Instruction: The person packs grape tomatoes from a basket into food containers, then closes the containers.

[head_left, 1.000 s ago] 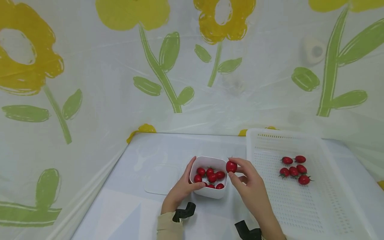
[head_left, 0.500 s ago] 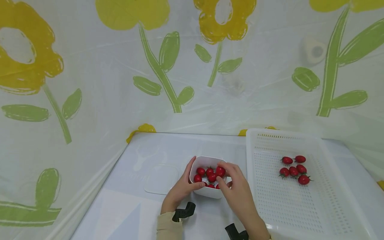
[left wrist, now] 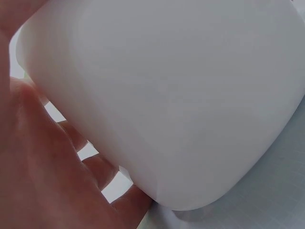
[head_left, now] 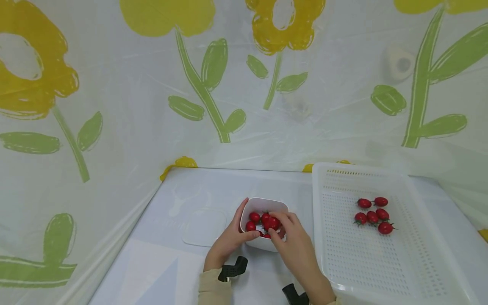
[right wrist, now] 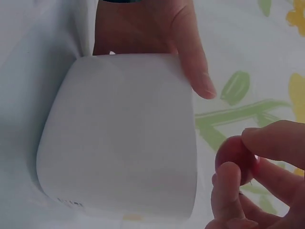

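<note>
A small white tub (head_left: 251,205) stands on the table with several red cherry tomatoes inside. My left hand (head_left: 228,237) grips its left side, thumb on the rim; the left wrist view shows the tub's wall (left wrist: 176,95) against my fingers (left wrist: 71,157). My right hand (head_left: 289,241) reaches over the tub and pinches a cherry tomato (head_left: 273,222) just above the others. The right wrist view shows that tomato (right wrist: 234,159) between thumb and fingertips, beside the tub (right wrist: 119,133).
A large white perforated tray (head_left: 343,262) lies to the right with several cherry tomatoes (head_left: 372,216) in it. A clear flat lid (head_left: 203,226) rests left of the tub. A flower-print plastic sheet backs the table.
My right hand carried the tomato from the tub's right rim leftward and down over the tub's inside. The left hand kept its grip on the tub.
</note>
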### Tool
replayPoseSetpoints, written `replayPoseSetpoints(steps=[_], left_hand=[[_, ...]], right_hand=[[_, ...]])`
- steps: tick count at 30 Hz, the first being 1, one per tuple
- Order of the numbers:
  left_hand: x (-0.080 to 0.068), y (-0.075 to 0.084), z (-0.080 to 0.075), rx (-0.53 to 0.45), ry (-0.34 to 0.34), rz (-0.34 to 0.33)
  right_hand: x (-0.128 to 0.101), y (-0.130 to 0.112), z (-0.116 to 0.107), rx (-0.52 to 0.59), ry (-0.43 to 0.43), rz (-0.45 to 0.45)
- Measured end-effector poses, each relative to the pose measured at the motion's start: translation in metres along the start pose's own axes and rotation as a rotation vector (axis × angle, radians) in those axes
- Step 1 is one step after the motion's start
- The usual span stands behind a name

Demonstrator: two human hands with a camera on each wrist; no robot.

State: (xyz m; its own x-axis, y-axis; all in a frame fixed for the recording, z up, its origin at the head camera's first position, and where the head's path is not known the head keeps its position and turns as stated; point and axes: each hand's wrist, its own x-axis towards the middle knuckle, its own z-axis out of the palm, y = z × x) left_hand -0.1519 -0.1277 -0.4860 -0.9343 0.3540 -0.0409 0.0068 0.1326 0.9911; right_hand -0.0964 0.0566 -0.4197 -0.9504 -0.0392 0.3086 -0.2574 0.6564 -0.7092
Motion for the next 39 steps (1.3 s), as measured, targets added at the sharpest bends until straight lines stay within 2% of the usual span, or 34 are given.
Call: replayPoseSetpoints(steps=[8,13,18,34,39], left_hand=[[0.0,0.001,0.0,-0.006,-0.01,0.007],[0.0,0.001,0.001,0.01,0.004,-0.002],[0.001,0.0,0.001,0.019,0.009,-0.002],[0.001,0.0,0.0,0.004,0.013,0.001],[0.001,0.0,0.001,0.016,0.01,-0.005]], right_hand=[[-0.002,0.002,0.009,-0.116,0.018,-0.008],[-0.003,0.006,0.013,-0.198,0.028,-0.042],[-0.004,0.008,0.016,-0.26,0.072,-0.08],[-0.004,0.007,0.016,-0.256,0.056,-0.082],[-0.004,0.006,0.015,-0.243,0.079,-0.096]])
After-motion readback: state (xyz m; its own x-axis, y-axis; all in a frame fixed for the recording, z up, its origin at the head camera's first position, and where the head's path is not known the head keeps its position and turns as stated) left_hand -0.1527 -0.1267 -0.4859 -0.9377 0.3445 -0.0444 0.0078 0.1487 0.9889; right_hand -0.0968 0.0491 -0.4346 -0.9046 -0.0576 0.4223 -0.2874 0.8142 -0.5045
